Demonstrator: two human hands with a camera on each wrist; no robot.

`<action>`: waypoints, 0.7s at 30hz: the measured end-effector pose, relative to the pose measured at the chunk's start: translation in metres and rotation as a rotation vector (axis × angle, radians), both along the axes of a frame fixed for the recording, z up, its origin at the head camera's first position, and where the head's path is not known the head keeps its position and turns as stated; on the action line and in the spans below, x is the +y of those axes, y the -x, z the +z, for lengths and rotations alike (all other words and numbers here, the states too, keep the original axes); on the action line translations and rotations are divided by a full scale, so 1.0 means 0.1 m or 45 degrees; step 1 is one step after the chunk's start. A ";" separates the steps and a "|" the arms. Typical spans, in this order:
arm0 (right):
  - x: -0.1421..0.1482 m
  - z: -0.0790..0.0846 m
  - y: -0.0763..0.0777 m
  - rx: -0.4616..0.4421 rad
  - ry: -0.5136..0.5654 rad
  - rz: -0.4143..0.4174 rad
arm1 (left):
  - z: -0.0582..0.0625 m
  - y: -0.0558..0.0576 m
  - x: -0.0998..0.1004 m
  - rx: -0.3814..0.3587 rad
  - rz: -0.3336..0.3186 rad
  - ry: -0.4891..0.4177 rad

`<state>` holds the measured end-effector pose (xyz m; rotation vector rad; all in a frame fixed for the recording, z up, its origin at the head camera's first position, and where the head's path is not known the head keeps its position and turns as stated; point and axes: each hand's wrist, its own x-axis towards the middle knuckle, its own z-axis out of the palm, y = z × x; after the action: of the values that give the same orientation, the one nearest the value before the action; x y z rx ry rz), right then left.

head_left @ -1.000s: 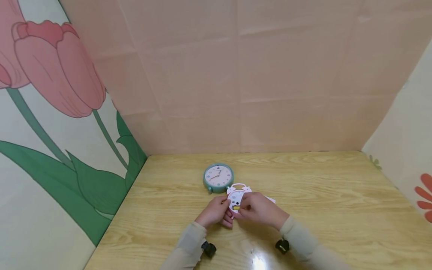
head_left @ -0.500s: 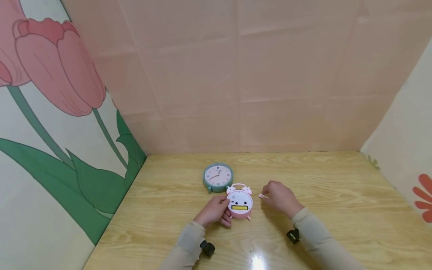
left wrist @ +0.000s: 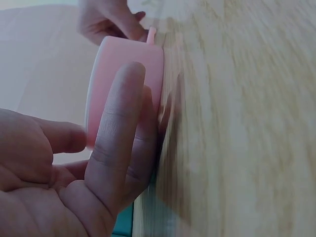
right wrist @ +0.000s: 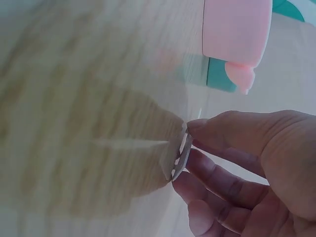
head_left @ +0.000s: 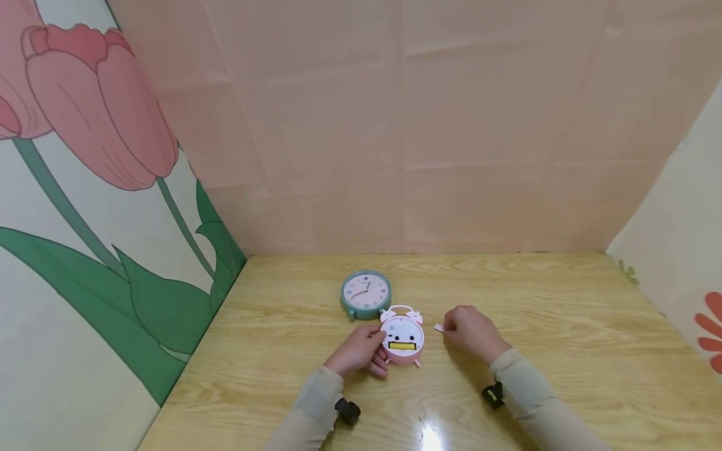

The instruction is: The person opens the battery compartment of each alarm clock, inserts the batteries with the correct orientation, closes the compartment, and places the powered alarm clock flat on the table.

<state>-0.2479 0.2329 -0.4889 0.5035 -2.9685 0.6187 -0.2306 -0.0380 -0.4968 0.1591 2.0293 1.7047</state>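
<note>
A pink twin-bell alarm clock (head_left: pixel 402 327) lies with its white back up on the wooden table. In its uncovered compartment sits a yellow battery (head_left: pixel 402 346). My left hand (head_left: pixel 359 352) holds the clock by its left edge, thumb over the white back; in the left wrist view the fingers (left wrist: pixel 116 133) lie along the pink side. To the right of the clock, my right hand (head_left: pixel 474 332) pinches a small, thin white battery cover (right wrist: pixel 182 155) between thumb and fingertips, right at the tabletop.
A round teal clock (head_left: pixel 366 291) lies face up just behind the pink one, close to its bell. The table (head_left: pixel 271 326) runs back to a pink-covered wall (head_left: pixel 338 156). A tulip mural (head_left: pixel 101 113) covers the left wall.
My right hand has left the pink clock and moved right to the battery cover, uncovering the whole battery. Over the last half second it barely shifts. The left hand keeps its hold.
</note>
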 end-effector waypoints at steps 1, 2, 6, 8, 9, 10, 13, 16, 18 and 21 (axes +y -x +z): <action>0.00 0.00 0.01 0.000 0.001 -0.003 | 0.00 0.01 0.00 0.001 -0.004 -0.005; 0.01 -0.01 0.01 0.005 -0.003 -0.004 | 0.01 0.01 0.00 0.005 -0.010 -0.006; 0.01 -0.03 0.03 0.018 -0.013 -0.012 | 0.01 0.03 0.00 0.006 -0.017 -0.023; 0.01 -0.03 0.03 0.016 -0.019 -0.014 | 0.01 0.03 0.01 0.001 -0.014 -0.019; 0.01 -0.02 0.02 0.014 -0.019 -0.012 | 0.01 0.03 0.01 -0.003 -0.008 -0.016; 0.00 -0.01 0.02 0.014 -0.021 -0.012 | 0.01 0.03 0.01 -0.006 -0.004 -0.015; 0.00 0.01 0.01 0.011 -0.025 -0.009 | 0.02 0.03 0.01 -0.019 0.016 -0.008; 0.00 0.01 0.00 0.005 -0.026 -0.020 | 0.02 0.03 0.02 -0.028 0.034 -0.016; 0.00 0.00 -0.01 -0.004 -0.027 -0.028 | 0.02 0.03 0.02 -0.033 0.038 -0.017; 0.01 0.00 -0.01 -0.017 -0.016 -0.035 | 0.02 0.03 0.02 -0.037 0.035 -0.018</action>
<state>-0.2468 0.2336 -0.4894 0.4605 -2.9879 0.6037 -0.2336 -0.0364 -0.4951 0.1110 2.0077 1.7282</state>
